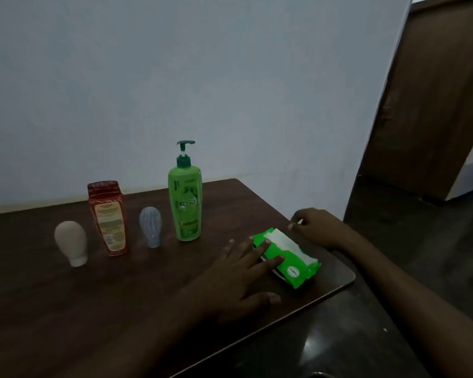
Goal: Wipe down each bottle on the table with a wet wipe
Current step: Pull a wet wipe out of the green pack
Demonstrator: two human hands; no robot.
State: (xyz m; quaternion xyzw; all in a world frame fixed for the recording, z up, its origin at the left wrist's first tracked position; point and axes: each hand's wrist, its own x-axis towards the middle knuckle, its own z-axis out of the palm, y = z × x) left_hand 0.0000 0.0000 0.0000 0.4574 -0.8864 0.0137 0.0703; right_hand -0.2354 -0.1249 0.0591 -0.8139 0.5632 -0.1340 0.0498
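My left hand (238, 279) lies flat with straight fingers, pressing down on the green wet-wipe pack (290, 266) near the right front corner of the table (66, 309). The pack is open, with a white wipe (281, 240) showing at its top, not yet pulled free. My right hand (314, 227) sits just beyond the pack by the right edge, fingers curled; whether it pinches anything I cannot tell. Toward the back edge stand the beige bottle (71, 241), red bottle (108, 222), small clear bottle (150, 227) and green pump bottle (185, 208), neither hand touching them. I judge the task barely begun: no wipe is out, and all four bottles are left to wipe.
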